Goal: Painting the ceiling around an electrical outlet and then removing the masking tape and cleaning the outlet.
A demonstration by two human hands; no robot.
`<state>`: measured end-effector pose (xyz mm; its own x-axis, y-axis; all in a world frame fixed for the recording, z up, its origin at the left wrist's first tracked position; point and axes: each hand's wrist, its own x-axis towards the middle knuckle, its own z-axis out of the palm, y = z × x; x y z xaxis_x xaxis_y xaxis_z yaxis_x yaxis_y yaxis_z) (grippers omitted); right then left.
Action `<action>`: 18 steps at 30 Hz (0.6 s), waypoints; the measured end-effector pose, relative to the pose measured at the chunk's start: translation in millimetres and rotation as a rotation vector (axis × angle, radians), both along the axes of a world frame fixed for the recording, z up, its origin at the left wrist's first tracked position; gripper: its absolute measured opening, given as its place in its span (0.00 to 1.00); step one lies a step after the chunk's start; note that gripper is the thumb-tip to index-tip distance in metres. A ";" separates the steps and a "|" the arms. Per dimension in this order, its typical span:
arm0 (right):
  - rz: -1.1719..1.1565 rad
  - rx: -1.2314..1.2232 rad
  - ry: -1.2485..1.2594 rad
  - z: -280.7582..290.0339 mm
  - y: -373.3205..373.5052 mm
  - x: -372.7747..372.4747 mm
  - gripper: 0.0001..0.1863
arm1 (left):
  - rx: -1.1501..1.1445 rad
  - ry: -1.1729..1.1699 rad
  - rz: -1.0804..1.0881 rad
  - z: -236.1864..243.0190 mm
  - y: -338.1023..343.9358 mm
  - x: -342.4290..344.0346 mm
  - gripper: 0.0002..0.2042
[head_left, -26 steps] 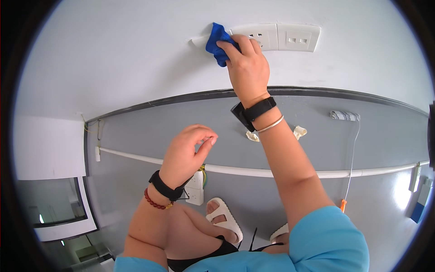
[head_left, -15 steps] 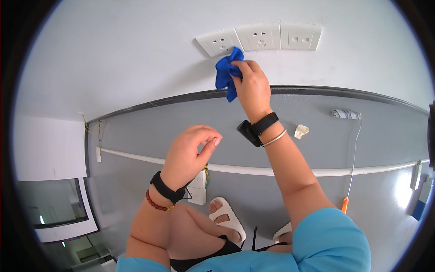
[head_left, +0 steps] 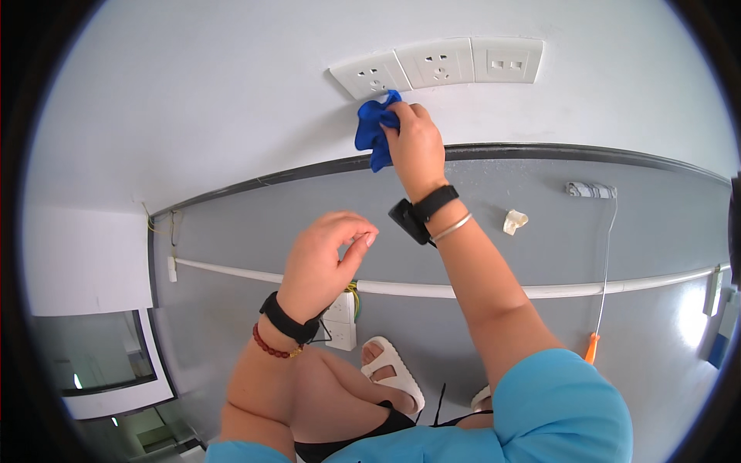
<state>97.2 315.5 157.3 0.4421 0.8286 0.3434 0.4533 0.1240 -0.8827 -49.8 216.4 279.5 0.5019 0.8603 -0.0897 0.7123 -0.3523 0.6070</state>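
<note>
A crumpled blue cloth [head_left: 373, 127] is pinched in my right hand [head_left: 417, 148]. Its upper edge reaches the bottom of the left white socket plate [head_left: 370, 76], one of three plates in a row on the white wall. My left hand [head_left: 327, 245] hovers lower, over the grey floor. Its fingers curl in and the thumb tip meets them, with no object visible between.
On the grey floor [head_left: 540, 255] lie a crumpled cream scrap [head_left: 515, 222] and a paint roller [head_left: 591, 190] with an orange handle. A white pipe-like strip [head_left: 409, 289] crosses it, beside a white power strip [head_left: 340, 320]. Dark skirting [head_left: 532, 151] edges the wall.
My right hand has shifted slightly left and down with the cloth, which now covers less of the left socket plate. The left hand keeps nearly the same pose.
</note>
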 end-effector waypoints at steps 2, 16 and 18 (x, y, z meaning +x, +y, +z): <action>0.018 0.172 -0.037 12.3 -3.1 -3.3 0.15 | 0.032 -0.018 -0.011 1.6 0.4 -0.6 0.04; 0.099 0.629 -0.786 30.2 35.6 4.8 0.09 | 0.008 -0.029 0.060 -8.9 8.2 -3.9 0.04; 0.121 0.624 -0.792 23.6 32.1 11.6 0.08 | 0.018 -0.011 0.069 -11.1 10.5 -1.2 0.04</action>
<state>108.8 347.7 180.9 -0.1755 0.4250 0.8880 0.8336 0.5440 -0.0956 -50.9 226.9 268.4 0.4422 0.8943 -0.0687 0.7284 -0.3134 0.6092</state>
